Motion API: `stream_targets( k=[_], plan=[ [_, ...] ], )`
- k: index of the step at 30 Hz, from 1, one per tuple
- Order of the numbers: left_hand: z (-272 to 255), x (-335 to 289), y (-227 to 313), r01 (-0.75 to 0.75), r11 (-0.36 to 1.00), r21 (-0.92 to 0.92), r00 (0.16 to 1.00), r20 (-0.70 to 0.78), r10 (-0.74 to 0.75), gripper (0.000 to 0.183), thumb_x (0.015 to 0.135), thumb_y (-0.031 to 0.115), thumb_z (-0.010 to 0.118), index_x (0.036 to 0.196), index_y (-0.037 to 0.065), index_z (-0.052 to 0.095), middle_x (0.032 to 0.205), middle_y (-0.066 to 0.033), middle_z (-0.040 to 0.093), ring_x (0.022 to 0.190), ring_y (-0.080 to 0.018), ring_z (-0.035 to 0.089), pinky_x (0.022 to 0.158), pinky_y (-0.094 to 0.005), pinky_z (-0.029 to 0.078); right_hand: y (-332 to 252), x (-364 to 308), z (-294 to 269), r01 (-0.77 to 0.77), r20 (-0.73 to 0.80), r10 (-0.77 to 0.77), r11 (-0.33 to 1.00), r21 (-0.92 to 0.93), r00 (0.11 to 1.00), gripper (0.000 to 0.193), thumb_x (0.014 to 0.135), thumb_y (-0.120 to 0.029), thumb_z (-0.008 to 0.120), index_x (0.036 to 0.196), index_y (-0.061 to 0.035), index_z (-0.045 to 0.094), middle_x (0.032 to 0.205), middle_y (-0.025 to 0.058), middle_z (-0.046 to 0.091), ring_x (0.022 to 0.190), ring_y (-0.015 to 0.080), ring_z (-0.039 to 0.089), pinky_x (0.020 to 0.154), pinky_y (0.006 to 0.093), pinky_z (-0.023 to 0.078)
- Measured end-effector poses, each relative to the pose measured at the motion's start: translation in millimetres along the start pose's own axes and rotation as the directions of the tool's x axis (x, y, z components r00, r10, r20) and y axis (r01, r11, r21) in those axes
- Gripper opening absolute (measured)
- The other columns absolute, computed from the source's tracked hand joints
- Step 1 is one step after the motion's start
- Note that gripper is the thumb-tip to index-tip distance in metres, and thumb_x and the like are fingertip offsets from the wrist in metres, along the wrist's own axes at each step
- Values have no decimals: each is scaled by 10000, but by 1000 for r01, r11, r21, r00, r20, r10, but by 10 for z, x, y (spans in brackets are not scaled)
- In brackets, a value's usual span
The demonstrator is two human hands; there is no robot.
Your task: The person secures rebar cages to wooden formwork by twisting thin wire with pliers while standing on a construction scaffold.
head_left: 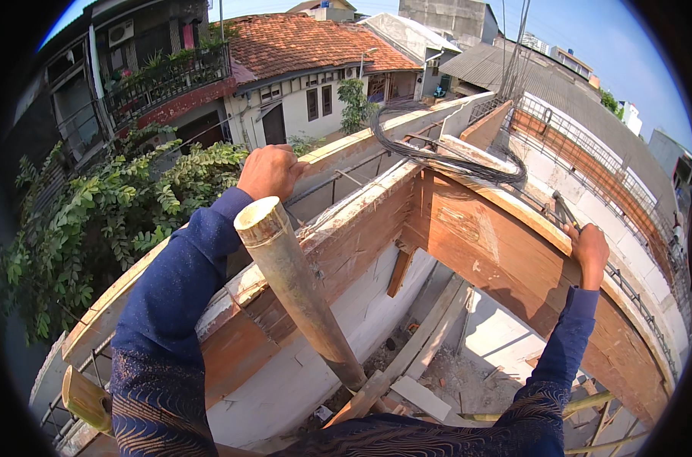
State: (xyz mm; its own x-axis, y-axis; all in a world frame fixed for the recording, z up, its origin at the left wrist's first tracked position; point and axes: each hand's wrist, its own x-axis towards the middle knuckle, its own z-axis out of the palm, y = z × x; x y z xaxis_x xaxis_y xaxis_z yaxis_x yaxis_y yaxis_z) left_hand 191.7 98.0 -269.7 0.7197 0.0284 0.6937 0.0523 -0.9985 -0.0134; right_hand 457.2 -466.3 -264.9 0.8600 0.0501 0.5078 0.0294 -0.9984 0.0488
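Observation:
My left hand is closed over the top edge of the outer formwork board, fingers curled toward the far side. At the right, my right hand closes around dark metal pincers, its wrist above the edge of the plywood formwork panel. Steel reinforcing bars run along the channel beside it. A coil of thin black tie wire lies across the corner where the boards meet, between my hands. The pincers' jaws are too small to make out clearly.
A thick bamboo pole rises between my arms; another bamboo end stands at lower left. Below lies a deep drop with planks and rubble. Leafy branches crowd the left side. Upright rebar stands beyond the corner.

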Motion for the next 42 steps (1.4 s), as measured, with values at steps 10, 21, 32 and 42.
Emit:
stream_targets(
  k=[10, 21, 32, 42],
  plan=[
    [-107, 56, -18, -23, 999, -42, 998, 66, 26, 365, 938, 288, 685, 722, -7, 685, 715, -177, 606, 681, -413, 607, 625, -494, 463, -190, -232, -28, -43, -321, 31, 999, -28, 947, 559, 989, -533, 584, 1083, -3, 733, 1083, 178, 690, 1075, 351, 629, 881, 475, 484],
    [-716, 443, -27, -67, 997, 49, 978, 199, 56, 318, 884, 381, 729, 851, 68, 775, 813, -131, 692, 798, -358, 664, 688, -461, 508, -2193, -1177, -644, 705, -671, -239, 104, 701, 702, 132, 893, -53, 725, 1003, 18, 740, 927, 137, 694, 863, 320, 627, 810, 396, 496],
    [-1997, 633, -10, -337, 463, 820, 857, 63, 512, 86, 830, 106, 695, 897, 97, 749, 901, -51, 612, 969, -232, 616, 1024, -413, 440, -3441, -1057, -609, 553, -637, -384, -316, 771, 669, 203, 925, -109, 706, 1068, 31, 734, 966, 172, 734, 903, 329, 681, 828, 389, 520],
    [-1613, 807, 161, -76, 767, 637, 911, -268, 313, 141, 865, 63, 659, 980, 24, 732, 934, -111, 671, 939, -301, 629, 850, -405, 519, -3913, -719, -412, -235, -350, -818, -490, 839, 456, 385, 1051, -312, 609, 1081, 53, 731, 911, 113, 761, 855, 167, 712, 780, 324, 576]
  ],
)
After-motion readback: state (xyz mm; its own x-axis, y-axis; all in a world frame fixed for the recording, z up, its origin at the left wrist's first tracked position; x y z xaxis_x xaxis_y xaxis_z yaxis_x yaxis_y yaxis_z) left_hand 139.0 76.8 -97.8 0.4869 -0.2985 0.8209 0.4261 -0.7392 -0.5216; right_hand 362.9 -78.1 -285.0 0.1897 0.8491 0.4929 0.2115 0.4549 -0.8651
